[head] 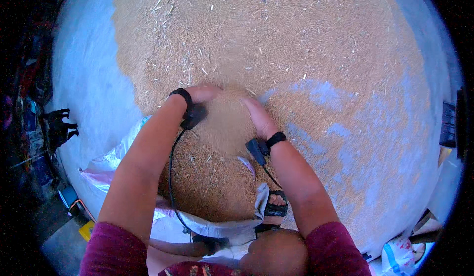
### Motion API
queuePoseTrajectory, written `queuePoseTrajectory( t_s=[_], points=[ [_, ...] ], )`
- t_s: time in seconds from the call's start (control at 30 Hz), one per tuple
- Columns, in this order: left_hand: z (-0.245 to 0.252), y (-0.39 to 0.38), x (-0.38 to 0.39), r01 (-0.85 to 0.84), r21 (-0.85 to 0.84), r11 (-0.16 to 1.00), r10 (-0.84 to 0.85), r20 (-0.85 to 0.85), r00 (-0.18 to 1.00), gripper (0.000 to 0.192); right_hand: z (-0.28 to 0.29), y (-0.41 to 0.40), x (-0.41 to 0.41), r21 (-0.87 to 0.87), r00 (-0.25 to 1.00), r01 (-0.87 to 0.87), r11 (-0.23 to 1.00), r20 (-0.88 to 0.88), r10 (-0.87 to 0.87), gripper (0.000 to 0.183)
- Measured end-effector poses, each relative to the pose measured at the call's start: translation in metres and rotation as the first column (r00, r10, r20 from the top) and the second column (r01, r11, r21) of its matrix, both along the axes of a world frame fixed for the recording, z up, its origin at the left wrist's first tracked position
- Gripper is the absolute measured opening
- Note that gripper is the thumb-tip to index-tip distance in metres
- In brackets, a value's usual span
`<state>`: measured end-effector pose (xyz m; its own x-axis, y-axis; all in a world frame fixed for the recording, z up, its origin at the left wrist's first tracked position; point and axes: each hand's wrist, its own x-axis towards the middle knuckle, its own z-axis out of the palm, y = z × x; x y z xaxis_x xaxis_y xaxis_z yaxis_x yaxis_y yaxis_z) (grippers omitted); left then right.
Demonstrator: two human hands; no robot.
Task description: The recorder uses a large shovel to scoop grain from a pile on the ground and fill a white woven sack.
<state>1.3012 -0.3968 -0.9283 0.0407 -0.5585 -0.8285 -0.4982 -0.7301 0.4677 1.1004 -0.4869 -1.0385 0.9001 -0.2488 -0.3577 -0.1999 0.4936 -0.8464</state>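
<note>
Tan grain [289, 43], mixed with bits of straw, lies spread before me. My left hand [203, 92] and my right hand [256, 115] face each other at its near edge, with a blurred mass of grain between them. Their fingertips are partly hidden by the grain. Just below, a white woven sack [222, 228] lies with its mouth wide, grain inside it. Each wrist wears a black band with a small dark device [255, 151] and a cable.
Pale floor [92, 65] shows at the left and in patches through thin grain at the right. A sandaled foot [277, 202] stands beside the sack's right edge. Dark objects line the far left; a white printed bag [398, 257] is at the lower right.
</note>
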Motion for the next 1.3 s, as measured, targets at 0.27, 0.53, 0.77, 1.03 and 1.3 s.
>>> queuePoseTrajectory(
  t_s=[0.27, 0.53, 0.77, 1.03, 1.3],
  points=[
    [0.074, 0.010, -0.041, 0.364, -0.032, 0.931, -0.363, 0.026, 0.931, 0.042, 0.015, 0.084, -0.077, -0.328, 0.996, 0.022, 0.944, -0.077, -0.050, 0.031],
    [0.131, 0.170, -0.085, 0.564, 0.105, 0.819, -0.574, 0.140, 0.807, 0.028, 0.159, 0.200, -0.084, -0.631, 0.882, -0.268, 0.728, 0.143, 0.448, 0.056],
    [0.190, 0.229, -0.141, 0.635, -0.153, 0.757, -0.476, 0.537, 0.697, 0.042, 0.184, 0.172, -0.066, -0.646, 0.259, -0.737, 0.197, -0.002, 0.966, 0.036],
    [0.191, 0.213, -0.105, 0.025, -0.220, 0.975, 0.145, 0.720, 0.679, 0.076, 0.145, 0.016, -0.149, -0.511, 0.778, -0.580, 0.634, -0.579, 0.245, 0.020],
    [0.161, 0.222, -0.081, -0.289, -0.128, 0.949, 0.315, 0.464, 0.828, 0.074, 0.113, 0.058, -0.197, 0.016, 0.651, -0.523, 0.852, -0.637, 0.412, 0.018]
  ],
)
